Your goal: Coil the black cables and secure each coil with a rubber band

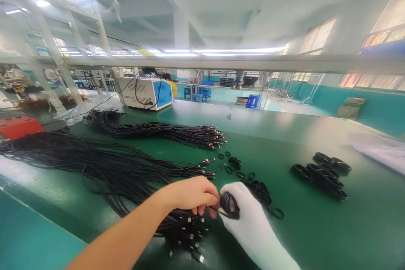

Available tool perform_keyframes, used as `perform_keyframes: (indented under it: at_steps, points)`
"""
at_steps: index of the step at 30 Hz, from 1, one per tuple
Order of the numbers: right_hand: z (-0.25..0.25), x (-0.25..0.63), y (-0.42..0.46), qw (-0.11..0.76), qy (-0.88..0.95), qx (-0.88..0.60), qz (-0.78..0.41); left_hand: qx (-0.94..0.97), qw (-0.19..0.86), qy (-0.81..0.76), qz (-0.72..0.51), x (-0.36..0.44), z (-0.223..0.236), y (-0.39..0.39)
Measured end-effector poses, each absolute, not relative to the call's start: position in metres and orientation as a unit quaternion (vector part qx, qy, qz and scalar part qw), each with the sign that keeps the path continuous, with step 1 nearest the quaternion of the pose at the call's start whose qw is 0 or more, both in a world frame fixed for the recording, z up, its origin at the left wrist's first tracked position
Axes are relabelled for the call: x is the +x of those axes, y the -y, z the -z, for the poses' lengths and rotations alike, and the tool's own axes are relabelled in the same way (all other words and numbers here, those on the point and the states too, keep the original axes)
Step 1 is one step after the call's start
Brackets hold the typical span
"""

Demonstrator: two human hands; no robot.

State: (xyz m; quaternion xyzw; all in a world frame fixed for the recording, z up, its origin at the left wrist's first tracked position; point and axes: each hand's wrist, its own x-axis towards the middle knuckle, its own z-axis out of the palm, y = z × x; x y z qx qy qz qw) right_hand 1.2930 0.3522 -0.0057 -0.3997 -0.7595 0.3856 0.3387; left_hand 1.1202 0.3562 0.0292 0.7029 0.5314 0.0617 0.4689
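Note:
My right hand (pixel 245 209), in a white glove, is closed around a coiled black cable (pixel 230 205). Bare and to its left, my left hand (pixel 198 196) pinches the cable's loose end close to the coil. Under and beside my left forearm lies a large spread of black cables (pixel 104 158), with metal-tipped plugs near my left hand and below it. Just past my right hand are small black rings (pixel 259 190), some piled and some loose. Farther right sits a group of finished-looking black cable coils (pixel 324 175).
Another bundle of black cables (pixel 158 130) lies farther back on the green table (pixel 268 143). Behind it stands a white and blue machine (pixel 147 93). A red object (pixel 20 127) is at the far left, and clear plastic sheeting (pixel 382 152) lies at the right edge.

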Motion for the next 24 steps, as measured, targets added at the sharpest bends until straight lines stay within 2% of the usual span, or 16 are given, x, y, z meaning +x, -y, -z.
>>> perform_keyframes:
  at_steps: [4,6,8,11,18,20,24]
  points:
    - [0.0,1.308,-0.352,0.301,0.607,-0.176,-0.714,0.685,0.488,-0.538,-0.056,1.127,-0.012,-0.347]
    - [0.003,1.315,-0.355,0.302,0.522,-0.094,-0.792,0.637,0.556,-0.522,-0.115,1.129,-0.01,-0.339]
    - [0.005,1.319,-0.358,0.317,0.496,-0.063,-0.806,0.558,0.613,-0.494,-0.261,1.129,-0.015,-0.331]
    - [0.004,1.317,-0.36,0.311,0.505,-0.058,-0.803,0.451,0.627,-0.461,-0.437,1.133,-0.023,-0.324]
    - [0.012,1.308,-0.358,0.319,0.521,-0.049,-0.79,0.442,0.598,-0.444,-0.5,1.164,-0.02,-0.329]
    - [0.015,1.308,-0.359,0.328,0.514,-0.049,-0.791,0.459,0.548,-0.475,-0.512,1.166,-0.022,-0.33]
    - [0.018,1.311,-0.361,0.324,0.497,-0.074,-0.801,0.567,0.31,-0.564,-0.514,1.156,-0.043,-0.323]
